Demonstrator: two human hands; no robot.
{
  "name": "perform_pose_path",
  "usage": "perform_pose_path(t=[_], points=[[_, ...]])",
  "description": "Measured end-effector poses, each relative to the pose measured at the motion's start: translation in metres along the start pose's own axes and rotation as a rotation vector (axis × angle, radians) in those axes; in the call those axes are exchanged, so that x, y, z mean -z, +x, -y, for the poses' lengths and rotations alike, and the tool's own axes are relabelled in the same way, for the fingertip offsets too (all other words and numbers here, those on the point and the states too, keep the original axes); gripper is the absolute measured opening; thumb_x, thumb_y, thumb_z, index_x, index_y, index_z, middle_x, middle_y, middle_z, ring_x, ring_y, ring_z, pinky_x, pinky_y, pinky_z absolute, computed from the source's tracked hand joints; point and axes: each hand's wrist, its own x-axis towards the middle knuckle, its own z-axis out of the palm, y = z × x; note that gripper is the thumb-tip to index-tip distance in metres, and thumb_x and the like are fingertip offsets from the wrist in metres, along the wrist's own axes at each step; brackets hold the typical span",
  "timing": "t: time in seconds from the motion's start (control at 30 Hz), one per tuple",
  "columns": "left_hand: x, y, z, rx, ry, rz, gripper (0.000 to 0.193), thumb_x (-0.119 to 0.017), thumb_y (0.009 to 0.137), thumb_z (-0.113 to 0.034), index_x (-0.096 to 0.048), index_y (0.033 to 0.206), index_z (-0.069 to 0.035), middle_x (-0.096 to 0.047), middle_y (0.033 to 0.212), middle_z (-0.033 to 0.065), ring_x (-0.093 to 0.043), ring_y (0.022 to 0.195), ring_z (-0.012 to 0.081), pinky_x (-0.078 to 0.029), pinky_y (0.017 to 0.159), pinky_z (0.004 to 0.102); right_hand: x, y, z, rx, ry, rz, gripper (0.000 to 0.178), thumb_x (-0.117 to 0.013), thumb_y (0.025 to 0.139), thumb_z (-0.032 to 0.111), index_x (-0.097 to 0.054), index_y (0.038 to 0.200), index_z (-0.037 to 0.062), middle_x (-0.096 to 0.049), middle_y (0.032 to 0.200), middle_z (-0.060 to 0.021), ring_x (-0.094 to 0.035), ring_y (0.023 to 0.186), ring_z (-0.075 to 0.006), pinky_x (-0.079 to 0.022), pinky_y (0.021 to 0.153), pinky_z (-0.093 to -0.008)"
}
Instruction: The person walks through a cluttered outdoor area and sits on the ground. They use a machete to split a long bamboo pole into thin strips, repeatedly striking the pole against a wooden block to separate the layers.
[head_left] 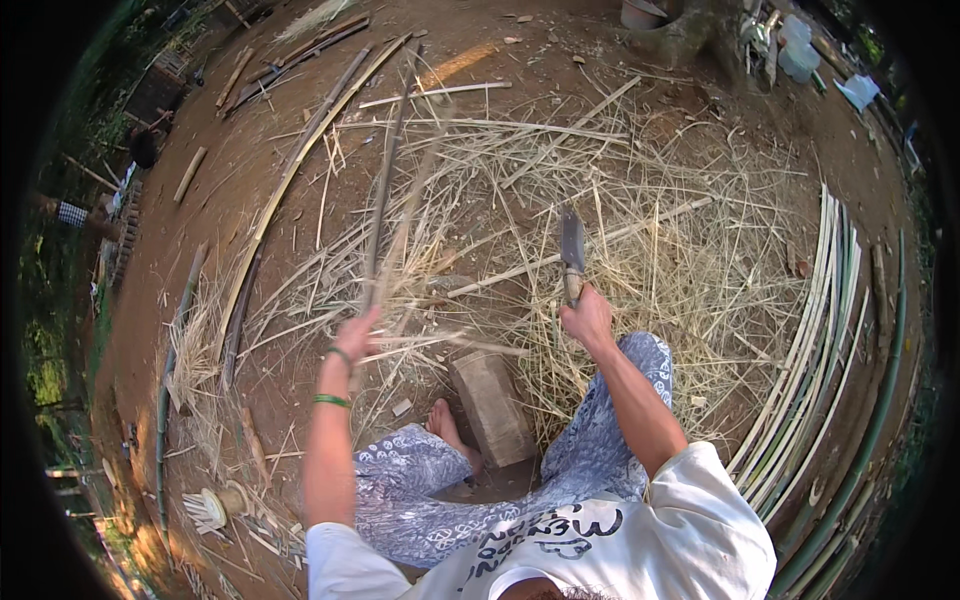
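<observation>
Cleaver (572,240) sits in the right hand (589,318) I watch from afar, fingers wrapped around its handle (573,286); the blurred left hand (356,336) grips a long strip (384,195), which extends forward, left of the wooden block (493,408).

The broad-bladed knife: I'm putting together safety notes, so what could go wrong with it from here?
If it slipped, the knife in the right hand might cut the bare foot beside the wooden block. The left hand, also bare, holds a long strip and could be cut if it came too near. The loose shavings could hide the knife if it were dropped there.
</observation>
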Motion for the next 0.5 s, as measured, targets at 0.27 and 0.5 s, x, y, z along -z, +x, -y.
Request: perform_pose_path(t=[0.27,0.5], points=[[-0.196,0.014,0.039,0.087,-1.040,0.658,0.048,-0.058,0.092,-0.057,-0.055,0.102,-0.010,-0.043,0.060,-0.0042,-0.041,0.043,0.0088,-0.043,0.043,0.0275,-0.036,0.024,-0.066,-0.117,-0.491,0.149,0.061,-0.074,0.072,0.024,-0.052,0.124,-0.0006,-0.064,0.113,-0.0237,-0.065,0.106,-0.0364,-0.055,0.087,-0.0421],[-0.209,-0.010,0.041,0.081,-1.043,0.580,0.050,-0.050,0.096,-0.056,-0.059,0.104,-0.007,-0.051,0.065,-0.0026,-0.050,0.051,0.0094,-0.050,0.050,0.0310,-0.095,-0.028,-0.002,-0.200,0.770,0.569,0.054,-0.056,0.095,0.037,-0.053,0.129,-0.0046,-0.065,0.111,-0.0128,-0.064,0.096,-0.0266,-0.052,0.081,-0.0410]])
